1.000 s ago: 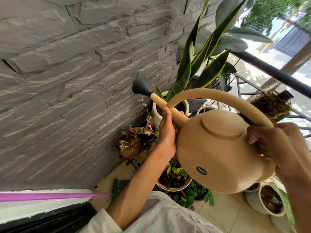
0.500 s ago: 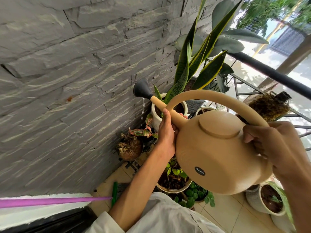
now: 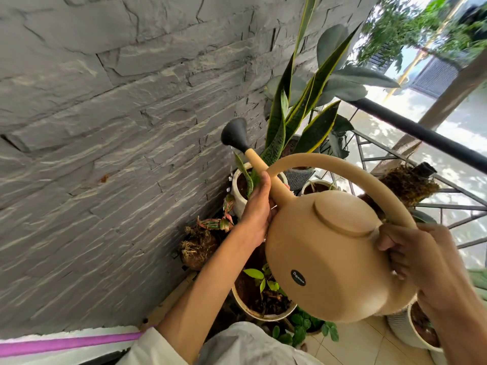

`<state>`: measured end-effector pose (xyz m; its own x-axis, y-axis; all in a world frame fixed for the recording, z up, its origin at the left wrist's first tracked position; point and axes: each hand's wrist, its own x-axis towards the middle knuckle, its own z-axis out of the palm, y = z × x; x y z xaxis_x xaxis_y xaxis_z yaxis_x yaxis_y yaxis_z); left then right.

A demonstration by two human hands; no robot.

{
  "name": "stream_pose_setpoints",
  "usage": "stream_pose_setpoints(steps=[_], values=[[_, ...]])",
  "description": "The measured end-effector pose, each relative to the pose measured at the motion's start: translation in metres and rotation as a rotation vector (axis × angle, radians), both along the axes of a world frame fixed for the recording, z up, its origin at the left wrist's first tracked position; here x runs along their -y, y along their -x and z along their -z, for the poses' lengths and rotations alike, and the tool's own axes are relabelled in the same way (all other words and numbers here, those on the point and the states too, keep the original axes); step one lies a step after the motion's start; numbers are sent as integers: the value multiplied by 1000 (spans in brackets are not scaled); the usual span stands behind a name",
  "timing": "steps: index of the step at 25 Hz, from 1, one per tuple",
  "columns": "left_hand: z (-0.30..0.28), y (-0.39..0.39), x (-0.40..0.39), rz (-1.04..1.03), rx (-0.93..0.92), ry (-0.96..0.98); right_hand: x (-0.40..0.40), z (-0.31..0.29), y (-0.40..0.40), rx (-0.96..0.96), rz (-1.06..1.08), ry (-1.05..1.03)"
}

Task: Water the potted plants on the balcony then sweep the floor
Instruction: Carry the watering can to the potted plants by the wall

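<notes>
We hold the can [image 3: 332,256] up in front of us with both hands, its spout tilted up and left toward the stone wall [image 3: 105,127], the dark rose [image 3: 234,134] above a white pot [image 3: 238,185] of snake plant [image 3: 295,122]. Our right hand [image 3: 432,262] has its fingers curled round the rear end of the looped handle; our left hand [image 3: 257,212] cups the can at the spout's base, thumb raised along the spout. More pots [image 3: 263,299] stand on the tiled floor [image 3: 353,346] below the can, beside the railing [image 3: 421,133].
</notes>
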<state>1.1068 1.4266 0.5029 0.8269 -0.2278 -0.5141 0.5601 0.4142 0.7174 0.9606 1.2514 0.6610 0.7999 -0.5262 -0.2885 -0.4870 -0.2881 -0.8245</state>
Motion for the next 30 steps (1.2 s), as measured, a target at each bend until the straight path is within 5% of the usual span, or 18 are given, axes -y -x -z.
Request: stream_pose_setpoints(steps=[8, 30], values=[[-18, -45, 22, 191, -85, -94, 0, -6, -26, 35, -68, -45], [-4, -105, 9, 233, -128, -152, -17, -15, -83, 61, -203, -3]])
